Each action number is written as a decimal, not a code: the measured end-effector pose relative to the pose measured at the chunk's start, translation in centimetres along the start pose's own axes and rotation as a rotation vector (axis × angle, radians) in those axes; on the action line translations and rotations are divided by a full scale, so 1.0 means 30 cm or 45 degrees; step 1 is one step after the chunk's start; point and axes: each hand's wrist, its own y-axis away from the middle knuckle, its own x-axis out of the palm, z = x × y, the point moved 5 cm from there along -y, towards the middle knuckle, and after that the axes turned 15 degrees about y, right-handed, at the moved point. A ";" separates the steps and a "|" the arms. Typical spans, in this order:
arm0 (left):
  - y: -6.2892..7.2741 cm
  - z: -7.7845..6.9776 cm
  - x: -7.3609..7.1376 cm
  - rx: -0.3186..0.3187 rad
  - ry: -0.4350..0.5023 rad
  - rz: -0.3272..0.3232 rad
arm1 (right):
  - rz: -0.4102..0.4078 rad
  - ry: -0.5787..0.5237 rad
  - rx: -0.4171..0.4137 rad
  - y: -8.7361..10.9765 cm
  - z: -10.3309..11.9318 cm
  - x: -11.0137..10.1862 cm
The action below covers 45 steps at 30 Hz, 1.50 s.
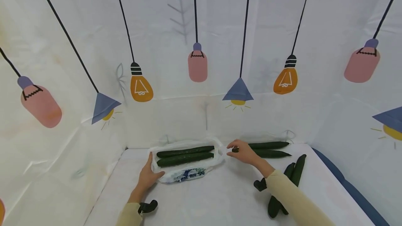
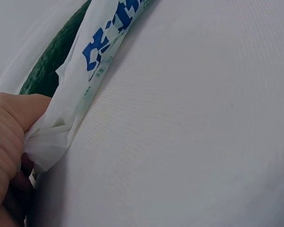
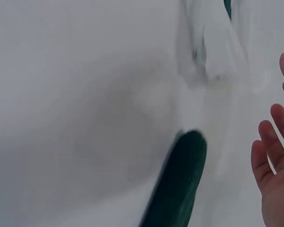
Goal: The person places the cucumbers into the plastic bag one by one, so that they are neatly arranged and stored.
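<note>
The left hand holds the left end of a thin white plastic bag. Its thumb is on top and its fingers are curled under, so the edge of the bag is pinched and crinkled between them. The bag lies at the far side of the white table, left of the middle. It has blue writing on its near side. Two long green cucumbers lie side by side in it.

The right hand is at the far side too, just right of the bag. Its fingers are spread apart and bent only a little. From the right wrist, there is a gap between these fingers and the end of a cucumber. From the head, I cannot tell if any finger touches it.

Two more cucumbers stick out to the right, behind the right hand. Other cucumbers lie nearer on the right, partly under the pale yellow sleeve.
</note>
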 end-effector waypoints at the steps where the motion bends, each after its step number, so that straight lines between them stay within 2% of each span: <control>1: 0.000 -0.001 -0.001 0.003 0.000 -0.001 | -0.001 0.006 0.034 0.013 -0.023 -0.015; 12: 0.006 -0.009 0.003 0.001 0.002 0.004 | -0.037 0.101 0.343 0.167 -0.251 -0.160; 15: 0.004 -0.012 0.002 0.000 -0.001 -0.003 | -0.024 0.147 0.399 0.202 -0.305 -0.172; 22: 0.000 -0.005 0.003 -0.013 0.015 0.013 | 0.034 0.247 0.556 0.263 -0.408 -0.147; 37: 0.012 -0.018 0.008 -0.009 0.001 0.015 | 0.144 0.347 0.628 0.284 -0.473 -0.116; 42: 0.010 -0.012 0.010 -0.013 -0.004 0.013 | 0.177 0.406 0.648 0.276 -0.465 -0.124; 45: 0.007 -0.002 0.011 -0.027 -0.013 0.015 | 0.201 0.362 0.643 0.266 -0.448 -0.124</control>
